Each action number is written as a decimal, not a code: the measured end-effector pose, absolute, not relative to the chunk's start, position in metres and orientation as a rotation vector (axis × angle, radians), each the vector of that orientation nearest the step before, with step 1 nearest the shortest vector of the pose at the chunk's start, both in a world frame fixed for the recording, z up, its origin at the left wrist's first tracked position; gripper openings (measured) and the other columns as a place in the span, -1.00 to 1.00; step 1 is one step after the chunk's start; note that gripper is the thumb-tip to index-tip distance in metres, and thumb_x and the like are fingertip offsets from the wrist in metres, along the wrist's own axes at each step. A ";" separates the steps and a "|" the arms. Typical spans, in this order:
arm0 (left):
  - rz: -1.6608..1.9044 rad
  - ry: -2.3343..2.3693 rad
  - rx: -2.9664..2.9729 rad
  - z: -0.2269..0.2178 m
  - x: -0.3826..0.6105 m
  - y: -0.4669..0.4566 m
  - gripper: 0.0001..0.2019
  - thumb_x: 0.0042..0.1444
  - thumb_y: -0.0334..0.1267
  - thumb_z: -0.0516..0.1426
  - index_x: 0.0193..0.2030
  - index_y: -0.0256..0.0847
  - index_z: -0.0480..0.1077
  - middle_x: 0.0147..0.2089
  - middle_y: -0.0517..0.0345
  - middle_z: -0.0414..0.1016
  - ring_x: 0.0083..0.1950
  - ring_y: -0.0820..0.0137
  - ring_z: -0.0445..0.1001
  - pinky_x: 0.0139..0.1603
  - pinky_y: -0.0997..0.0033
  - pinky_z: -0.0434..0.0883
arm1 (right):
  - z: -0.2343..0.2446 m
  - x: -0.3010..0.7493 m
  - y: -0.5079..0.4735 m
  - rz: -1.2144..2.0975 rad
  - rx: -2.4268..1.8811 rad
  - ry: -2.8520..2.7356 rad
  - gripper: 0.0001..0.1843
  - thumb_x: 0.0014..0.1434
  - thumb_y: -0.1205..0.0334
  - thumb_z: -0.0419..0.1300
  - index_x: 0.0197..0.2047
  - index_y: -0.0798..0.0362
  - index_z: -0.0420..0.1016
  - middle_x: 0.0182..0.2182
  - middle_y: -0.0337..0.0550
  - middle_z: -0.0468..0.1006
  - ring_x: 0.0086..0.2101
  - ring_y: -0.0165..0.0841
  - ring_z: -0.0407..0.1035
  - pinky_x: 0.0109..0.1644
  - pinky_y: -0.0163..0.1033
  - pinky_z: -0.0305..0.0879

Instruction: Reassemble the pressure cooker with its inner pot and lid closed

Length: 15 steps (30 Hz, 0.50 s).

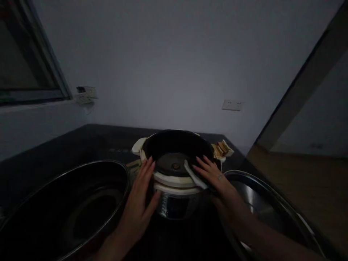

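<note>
In the middle of the counter stands an electric cooker base [176,206], with a pale rim, a shiny front and a round metal knob at the centre of its dark inside floor. My left hand [140,203] lies against its left side, fingers extended up to the rim and thumb toward the front. At the right part of the rim, my right hand [214,177] grips a folded cloth [195,175]; a white edge of it shows beside my fingers. Dim light hides the rest of the cloth and the underside of my right hand.
A large dark pot [127,177] stands at left, close to my left forearm. Under my right arm is a round metal-rimmed lid or pan [251,192]. Behind the dark counter [108,134] rises a wall with a socket [232,105]. The counter's right edge drops to a wooden floor.
</note>
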State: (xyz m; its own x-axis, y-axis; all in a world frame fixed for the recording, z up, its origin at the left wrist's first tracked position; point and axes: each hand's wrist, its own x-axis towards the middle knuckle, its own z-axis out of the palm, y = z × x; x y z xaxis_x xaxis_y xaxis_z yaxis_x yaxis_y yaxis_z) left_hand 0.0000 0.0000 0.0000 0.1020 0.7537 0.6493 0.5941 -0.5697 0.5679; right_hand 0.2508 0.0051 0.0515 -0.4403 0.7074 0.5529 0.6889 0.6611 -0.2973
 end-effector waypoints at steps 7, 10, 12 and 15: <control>1.521 1.289 2.000 0.005 0.002 -0.007 -0.43 0.36 -0.16 -0.05 0.44 0.17 -0.16 0.52 0.24 -0.12 0.50 0.34 -0.10 0.46 0.18 -0.05 | 0.051 0.201 -0.019 -0.248 -0.844 -2.527 -0.18 -0.02 0.66 -0.06 0.34 0.18 0.15 0.36 -0.02 0.11 0.37 -0.14 -0.11 0.34 0.16 0.10; 1.648 1.247 1.957 0.014 0.001 -0.013 -0.47 0.37 -0.19 -0.07 0.43 0.15 -0.10 0.51 0.24 -0.08 0.48 0.35 -0.05 0.45 0.23 -0.02 | 0.051 0.176 -0.012 -0.387 -0.760 -2.524 -0.41 0.18 0.53 0.00 0.29 0.27 0.24 0.33 0.08 0.18 0.34 -0.06 -0.02 0.33 0.14 0.13; 1.730 1.212 2.043 0.024 0.001 -0.019 -0.50 0.37 -0.21 -0.07 0.42 0.12 -0.02 0.48 0.24 -0.01 0.47 0.36 -0.01 0.45 0.27 0.00 | 0.055 0.161 -0.004 -0.433 -0.738 -2.516 -0.52 0.27 0.43 0.01 0.25 0.32 0.30 0.29 0.13 0.24 0.32 -0.04 0.04 0.35 0.12 0.12; 1.718 1.156 2.270 0.040 0.002 -0.026 -0.51 0.36 -0.23 -0.06 0.40 0.06 0.03 0.44 0.22 0.11 0.44 0.37 0.07 0.44 0.31 0.03 | 0.070 0.142 0.010 -0.419 -0.742 -2.591 -0.53 0.32 0.32 0.02 0.23 0.37 0.32 0.25 0.19 0.31 0.29 -0.04 0.10 0.38 0.08 0.05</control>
